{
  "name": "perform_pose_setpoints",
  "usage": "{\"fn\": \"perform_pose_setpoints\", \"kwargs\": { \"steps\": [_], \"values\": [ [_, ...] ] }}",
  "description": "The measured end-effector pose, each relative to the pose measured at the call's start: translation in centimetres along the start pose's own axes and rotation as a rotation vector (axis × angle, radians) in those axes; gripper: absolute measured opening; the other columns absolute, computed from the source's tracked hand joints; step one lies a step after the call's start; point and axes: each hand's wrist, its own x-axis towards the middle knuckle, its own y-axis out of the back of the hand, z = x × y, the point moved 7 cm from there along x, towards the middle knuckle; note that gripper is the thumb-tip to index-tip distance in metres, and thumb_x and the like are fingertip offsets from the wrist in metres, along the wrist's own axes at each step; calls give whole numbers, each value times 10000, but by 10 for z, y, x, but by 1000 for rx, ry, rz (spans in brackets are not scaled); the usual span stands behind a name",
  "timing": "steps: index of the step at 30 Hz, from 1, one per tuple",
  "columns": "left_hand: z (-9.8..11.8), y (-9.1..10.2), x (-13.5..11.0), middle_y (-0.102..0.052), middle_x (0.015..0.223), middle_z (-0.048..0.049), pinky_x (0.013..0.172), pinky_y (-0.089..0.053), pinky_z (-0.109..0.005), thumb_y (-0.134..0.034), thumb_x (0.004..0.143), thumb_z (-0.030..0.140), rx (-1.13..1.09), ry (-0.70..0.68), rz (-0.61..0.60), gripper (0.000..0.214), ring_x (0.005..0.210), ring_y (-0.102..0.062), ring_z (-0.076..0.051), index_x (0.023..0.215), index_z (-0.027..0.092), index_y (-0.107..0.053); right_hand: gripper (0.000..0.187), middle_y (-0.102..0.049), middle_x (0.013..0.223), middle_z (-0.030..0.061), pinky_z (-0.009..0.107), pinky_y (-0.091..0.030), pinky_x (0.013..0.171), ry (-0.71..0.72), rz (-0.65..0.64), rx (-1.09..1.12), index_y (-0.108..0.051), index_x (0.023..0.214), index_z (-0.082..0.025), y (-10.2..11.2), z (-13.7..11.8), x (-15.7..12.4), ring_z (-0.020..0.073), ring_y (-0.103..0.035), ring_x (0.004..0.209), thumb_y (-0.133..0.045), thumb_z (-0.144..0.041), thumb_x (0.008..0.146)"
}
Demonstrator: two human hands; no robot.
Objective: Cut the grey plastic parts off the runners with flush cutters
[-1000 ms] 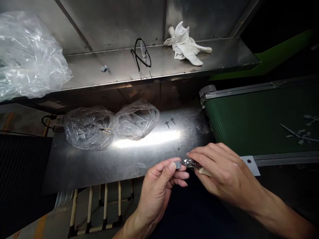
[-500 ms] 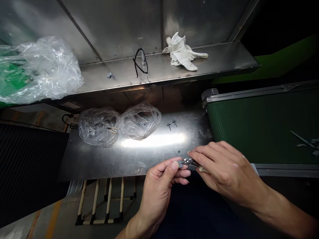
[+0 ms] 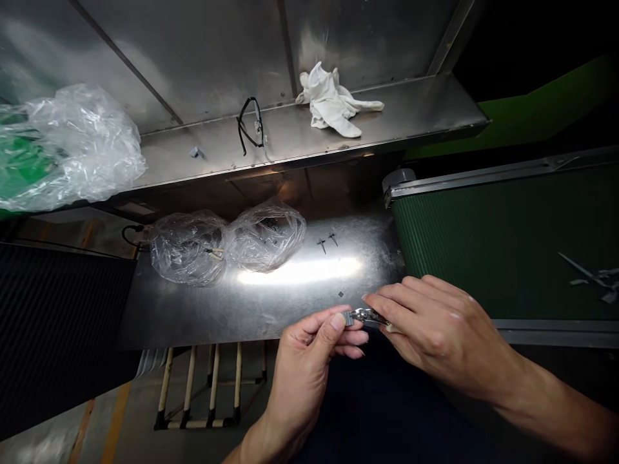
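Note:
My left hand [image 3: 309,351] pinches a small grey ribbed part [image 3: 347,318] between thumb and forefinger, just over the near edge of the steel table [image 3: 271,303]. My right hand [image 3: 435,332] is closed round small metal cutters [image 3: 366,316] with a pale handle, and their jaws meet the grey part. A tiny dark scrap [image 3: 341,294] lies on the table just beyond my fingers.
Two clear plastic bags [image 3: 227,241] lie on the table's left, two small cross-shaped pieces [image 3: 327,241] beside them. The shelf above holds glasses [image 3: 250,124], a white glove [image 3: 333,100], a small grey part [image 3: 194,153] and a large crumpled bag [image 3: 72,145]. A green conveyor belt [image 3: 503,238] with scraps [image 3: 592,277] runs right.
My hands keep the same grip and barely move. The view has shifted, so the shelf and bags sit further left and lower than a second ago.

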Motion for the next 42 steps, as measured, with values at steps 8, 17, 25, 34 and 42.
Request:
{"fn": "perform_pose_setpoints", "kwargs": {
  "steps": [8,17,25,34,42],
  "values": [
    [6,0,7,-794,895,-100,684,-605,-246,-741,858,328,24,0,-24,244,773,-748,-185,1007,138,-782,190,-699,832,52,356,-339,659,11,17,-38,-693,1043,-144,2,2,6,188,-560,708,-538,-132,934],
    [12,6,8,-792,905,-80,699,-595,-236,-716,882,328,76,17,-62,228,784,-738,-166,1016,155,-778,181,-684,793,39,342,-339,629,18,33,-48,-709,1038,-120,0,-1,11,169,-565,678,-552,-126,948],
    [15,6,9,-790,899,-79,670,-591,-220,-717,883,302,65,7,-101,200,775,-736,-159,996,150,-785,200,-644,746,25,331,-396,636,4,2,23,-695,1072,-111,-6,-1,10,172,-575,664,-572,-123,914],
    [14,3,9,-792,893,-77,655,-594,-210,-729,875,292,-54,40,-94,195,761,-740,-153,994,149,-787,205,-696,906,51,335,-425,698,-115,35,120,-672,1070,-148,-6,6,5,191,-603,769,-633,-119,871],
    [13,3,7,-788,871,-71,674,-594,-212,-732,873,304,-4,25,-89,203,762,-740,-151,993,149,-782,214,-690,866,52,346,-373,678,-71,21,2,-690,1078,-148,1,-2,8,192,-559,736,-612,-142,879]
  ]
}}
